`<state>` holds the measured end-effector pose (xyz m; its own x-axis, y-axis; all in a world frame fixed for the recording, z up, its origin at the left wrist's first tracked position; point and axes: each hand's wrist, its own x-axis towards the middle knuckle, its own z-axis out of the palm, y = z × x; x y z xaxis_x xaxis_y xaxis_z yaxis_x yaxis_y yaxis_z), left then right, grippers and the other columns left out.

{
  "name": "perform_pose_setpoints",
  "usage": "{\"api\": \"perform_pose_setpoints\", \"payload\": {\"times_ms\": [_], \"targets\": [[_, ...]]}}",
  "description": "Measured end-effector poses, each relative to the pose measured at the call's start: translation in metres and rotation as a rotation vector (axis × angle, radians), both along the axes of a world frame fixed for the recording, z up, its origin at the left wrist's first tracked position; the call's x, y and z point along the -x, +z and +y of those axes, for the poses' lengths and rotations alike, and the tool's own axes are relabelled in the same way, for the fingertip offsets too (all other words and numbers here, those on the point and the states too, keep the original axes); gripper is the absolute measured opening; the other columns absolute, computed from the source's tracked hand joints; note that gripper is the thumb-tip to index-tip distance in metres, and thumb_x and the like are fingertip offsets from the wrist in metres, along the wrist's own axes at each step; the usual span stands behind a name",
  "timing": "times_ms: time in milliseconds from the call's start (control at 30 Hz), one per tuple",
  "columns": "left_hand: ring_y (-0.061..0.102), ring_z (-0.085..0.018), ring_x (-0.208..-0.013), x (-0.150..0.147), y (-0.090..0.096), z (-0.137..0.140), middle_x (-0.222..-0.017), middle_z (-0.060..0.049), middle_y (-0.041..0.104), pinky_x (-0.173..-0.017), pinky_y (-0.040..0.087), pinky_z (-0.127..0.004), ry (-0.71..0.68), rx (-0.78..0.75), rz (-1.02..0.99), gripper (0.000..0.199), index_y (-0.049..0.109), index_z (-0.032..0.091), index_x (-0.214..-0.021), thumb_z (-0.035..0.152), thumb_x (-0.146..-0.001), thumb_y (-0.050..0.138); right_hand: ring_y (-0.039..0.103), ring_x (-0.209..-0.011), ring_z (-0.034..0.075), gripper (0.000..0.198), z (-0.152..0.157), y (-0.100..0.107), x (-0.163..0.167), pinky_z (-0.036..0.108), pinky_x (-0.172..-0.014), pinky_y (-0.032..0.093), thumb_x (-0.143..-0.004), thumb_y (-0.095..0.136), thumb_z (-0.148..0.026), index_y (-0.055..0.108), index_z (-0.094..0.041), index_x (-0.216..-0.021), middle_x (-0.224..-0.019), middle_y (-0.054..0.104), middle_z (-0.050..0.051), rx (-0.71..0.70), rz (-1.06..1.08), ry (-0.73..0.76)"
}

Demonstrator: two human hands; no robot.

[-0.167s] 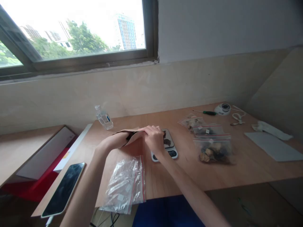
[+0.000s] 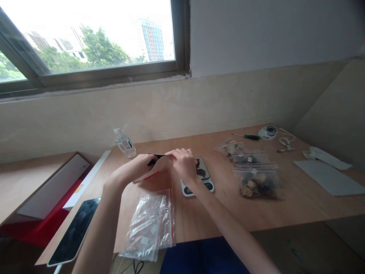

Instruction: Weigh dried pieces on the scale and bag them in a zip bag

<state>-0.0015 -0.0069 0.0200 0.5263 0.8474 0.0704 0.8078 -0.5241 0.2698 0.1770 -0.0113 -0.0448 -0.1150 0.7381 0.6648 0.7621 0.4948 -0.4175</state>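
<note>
Both hands, left hand [image 2: 139, 164] and right hand [image 2: 184, 164], pinched shut on brown pouch [image 2: 157, 167] (mouth open).

Clear bags [image 2: 151, 224], red zip strips

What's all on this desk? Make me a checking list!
Surface: light wooden desk.
Job's things: brown paper pouch held in both hands; small digital scale with dark bits.
Clutter: empty clear zip bags, filled zip bags, plastic water bottle, black phone, green-handled screwdriver.
Grips: left hand and right hand pinch the pouch.
Cables: white cord.
Surroundings: window, beige wall.
</note>
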Motion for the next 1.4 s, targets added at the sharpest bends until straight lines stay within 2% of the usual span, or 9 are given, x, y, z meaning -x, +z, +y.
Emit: {"api": "perform_pose_setpoints", "payload": {"times_ms": [200, 500, 600, 733, 833, 933, 1033, 1133, 1400], "targets": [[0.059, -0.015, -0.066, -0.002, 0.021, -0.006, -0.076, 0.000, 0.067, -0.061, 0.041, -0.024, 0.043, -0.069, 0.014, 0.019, 0.062, 0.020, -0.083, 0.019, -0.082, 0.042, 0.057, -0.081, 0.018, 0.023, 0.009, 0.010, -0.001, 0.031, -0.076, 0.029, -0.088, 0.049, -0.010, 0.067, -0.025, -0.090, -0.086, 0.071, -0.001, 0.054, -0.011, -0.030], [0.057, -0.010, -0.065, -0.014, 0.038, -0.027, -0.087, -0.002, 0.064, -0.063, 0.045, -0.022, 0.169, -0.428, -0.322, 0.013, 0.063, 0.019, -0.082, 0.025, -0.084, 0.052, 0.058, -0.085, 0.020, 0.010, 0.029, 0.020, -0.002, 0.032, -0.077, 0.032, -0.088, 0.055, -0.021, 0.064, -0.023, -0.088, -0.088, 0.070, 0.002, 0.101, 0.012, -0.070], [0.061, -0.012, -0.078, -0.027, 0.024, -0.035, -0.089, -0.003, 0.064, -0.072, 0.050, -0.024, 0.173, -0.311, -0.705, 0.012, 0.063, 0.017, -0.086, 0.027, -0.083, 0.056, 0.058, -0.091, 0.022, 0.009, 0.046, 0.022, 0.001, 0.034, -0.081, 0.035, -0.087, 0.056, -0.024, 0.063, -0.021, -0.093, -0.092, 0.068, 0.004, 0.102, 0.026, -0.061], [0.063, -0.014, -0.084, -0.047, -0.017, -0.039, -0.088, -0.004, 0.065, -0.077, 0.053, -0.026, 0.199, 0.032, -1.223, 0.015, 0.062, 0.016, -0.085, 0.028, -0.077, 0.065, 0.055, -0.101, 0.022, 0.025, 0.053, 0.014, -0.006, 0.035, -0.086, 0.041, -0.088, 0.052, -0.024, 0.056, -0.019, -0.112, -0.110, 0.060, 0.009, 0.016, 0.194, 0.040], [0.063, -0.014, -0.085, -0.061, -0.053, -0.041, -0.089, -0.003, 0.066, -0.076, 0.054, -0.026, 0.312, 0.292, -1.546, 0.021, 0.061, 0.015, -0.082, 0.029, -0.071, 0.072, 0.057, -0.090, 0.018, 0.024, 0.035, 0.000, -0.020, 0.031, -0.081, 0.045, -0.092, 0.043, -0.028, 0.057, -0.020, -0.110, -0.107, 0.058, 0.009, -0.019, 0.422, 0.085], [0.065, -0.014, -0.084, -0.073, -0.080, -0.045, -0.090, -0.004, 0.068, -0.077, 0.054, -0.027, 0.411, 0.533, -1.759, 0.029, 0.059, 0.014, -0.081, 0.027, -0.063, 0.078, 0.059, -0.087, 0.016, 0.026, 0.007, -0.016, -0.036, 0.029, -0.078, 0.047, -0.094, 0.040, -0.033, 0.061, -0.020, -0.101, -0.099, 0.061, 0.006, 0.115, 0.528, 0.204], [0.065, -0.013, -0.083, -0.084, -0.094, -0.049, -0.087, -0.004, 0.068, -0.081, 0.053, -0.027, 0.442, 0.648, -1.867, 0.031, 0.059, 0.014, -0.083, 0.024, -0.061, 0.079, 0.061, -0.086, 0.016, 0.025, -0.017, -0.032, -0.046, 0.028, -0.076, 0.048, -0.091, 0.046, -0.037, 0.063, -0.021, -0.100, -0.097, 0.064, 0.004, 0.342, 0.558, 0.379], [0.064, -0.012, -0.083, -0.094, -0.099, -0.053, -0.087, -0.002, 0.067, -0.081, 0.052, -0.026, 0.421, 0.654, -1.864, 0.030, 0.061, 0.015, -0.087, 0.022, -0.063, 0.078, 0.062, -0.085, 0.016, 0.023, -0.028, -0.044, -0.052, 0.028, -0.076, 0.049, -0.086, 0.055, -0.038, 0.064, -0.022, -0.099, -0.096, 0.066, 0.003, 0.479, 0.611, 0.466], [0.061, -0.015, -0.090, -0.108, -0.110, -0.060, -0.093, -0.004, 0.064, -0.082, 0.049, -0.026, 0.338, 0.544, -1.610, 0.025, 0.060, 0.017, -0.090, 0.025, -0.070, 0.072, 0.063, -0.080, 0.017, 0.021, -0.034, -0.055, -0.071, 0.029, -0.075, 0.049, -0.079, 0.063, -0.039, 0.065, -0.020, -0.087, -0.086, 0.068, 0.003, 0.560, 0.756, 0.357]]}}
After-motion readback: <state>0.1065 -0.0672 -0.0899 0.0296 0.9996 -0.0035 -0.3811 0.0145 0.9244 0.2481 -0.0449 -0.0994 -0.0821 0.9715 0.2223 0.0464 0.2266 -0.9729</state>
